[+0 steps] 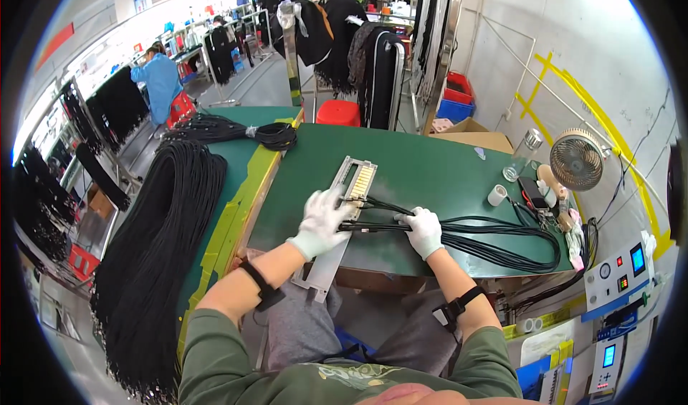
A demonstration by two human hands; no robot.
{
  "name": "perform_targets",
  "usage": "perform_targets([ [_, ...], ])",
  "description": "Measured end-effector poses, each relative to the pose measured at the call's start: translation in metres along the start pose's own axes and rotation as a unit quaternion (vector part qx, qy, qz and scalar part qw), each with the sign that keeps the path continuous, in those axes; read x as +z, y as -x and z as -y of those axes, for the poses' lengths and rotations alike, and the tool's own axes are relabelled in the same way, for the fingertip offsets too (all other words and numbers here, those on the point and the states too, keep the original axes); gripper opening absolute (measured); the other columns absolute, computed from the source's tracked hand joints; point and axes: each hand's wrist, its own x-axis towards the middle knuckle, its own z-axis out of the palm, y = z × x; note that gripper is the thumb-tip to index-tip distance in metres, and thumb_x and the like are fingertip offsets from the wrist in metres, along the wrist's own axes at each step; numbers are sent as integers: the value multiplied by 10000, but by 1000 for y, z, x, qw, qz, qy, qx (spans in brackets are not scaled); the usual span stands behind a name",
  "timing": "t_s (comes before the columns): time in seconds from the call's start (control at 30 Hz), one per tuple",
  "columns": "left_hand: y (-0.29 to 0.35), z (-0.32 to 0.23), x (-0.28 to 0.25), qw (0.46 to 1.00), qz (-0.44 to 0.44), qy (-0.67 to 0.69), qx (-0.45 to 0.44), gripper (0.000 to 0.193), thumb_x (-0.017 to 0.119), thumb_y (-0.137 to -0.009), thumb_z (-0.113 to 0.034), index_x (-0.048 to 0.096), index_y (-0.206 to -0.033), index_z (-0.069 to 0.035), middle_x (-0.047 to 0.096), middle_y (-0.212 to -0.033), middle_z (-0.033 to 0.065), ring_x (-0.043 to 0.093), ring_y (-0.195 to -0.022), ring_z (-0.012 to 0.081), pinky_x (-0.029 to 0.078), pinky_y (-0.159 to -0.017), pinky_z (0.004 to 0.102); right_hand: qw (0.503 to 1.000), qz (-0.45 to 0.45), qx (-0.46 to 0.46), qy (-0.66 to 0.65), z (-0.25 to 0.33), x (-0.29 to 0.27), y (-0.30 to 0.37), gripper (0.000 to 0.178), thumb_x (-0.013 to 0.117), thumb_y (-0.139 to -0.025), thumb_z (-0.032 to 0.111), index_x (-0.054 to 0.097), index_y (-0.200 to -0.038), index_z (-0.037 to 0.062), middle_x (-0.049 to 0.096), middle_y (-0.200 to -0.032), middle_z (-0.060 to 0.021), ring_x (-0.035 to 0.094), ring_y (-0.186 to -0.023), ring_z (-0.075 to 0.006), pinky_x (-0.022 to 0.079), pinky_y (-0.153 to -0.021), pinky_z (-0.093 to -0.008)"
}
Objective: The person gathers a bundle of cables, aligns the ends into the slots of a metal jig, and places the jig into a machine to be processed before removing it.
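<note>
A long metal fixture (331,258) lies across the green table's front edge, with a row of gold-coloured pieces (364,180) in its far half. My left hand (320,222), in a white glove, is over the fixture with fingers bent around black cable ends, slightly blurred; the exact grip is partly hidden. To its right, my white-gloved right hand (423,231) is closed around a bundle of black cables (494,241). Those cables loop out to the right side of the table, and their ends run leftward under my left hand.
A large heap of black cables (161,218) hangs over the left table, beside a tied bundle (276,136). A fan (576,159), glass jar (523,154), white roll (497,195) and tools stand at right. Control boxes (616,272) are at lower right. A red stool (338,113) stands beyond.
</note>
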Motion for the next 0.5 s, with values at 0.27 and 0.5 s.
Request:
perform_targets([
  [0.27,94,30,54,985,-67,101,-123,591,708,-817,-219,559,-1370,-75,570,-1348,186,504,-1284,365,355,-1129,473,1000,-14,9,-23,-3,2,5,274,770,-739,217,772,-1005,285,620,-867,-44,629,-866,-257,512,-757,-399],
  [0.5,97,14,53,982,-15,89,-165,496,590,-874,-139,561,-1360,-49,595,-1355,141,514,-1300,318,343,-1124,497,999,27,41,-11,-2,2,3,332,771,-766,244,751,-1089,316,621,-931,-36,624,-924,-232,506,-781,-382],
])
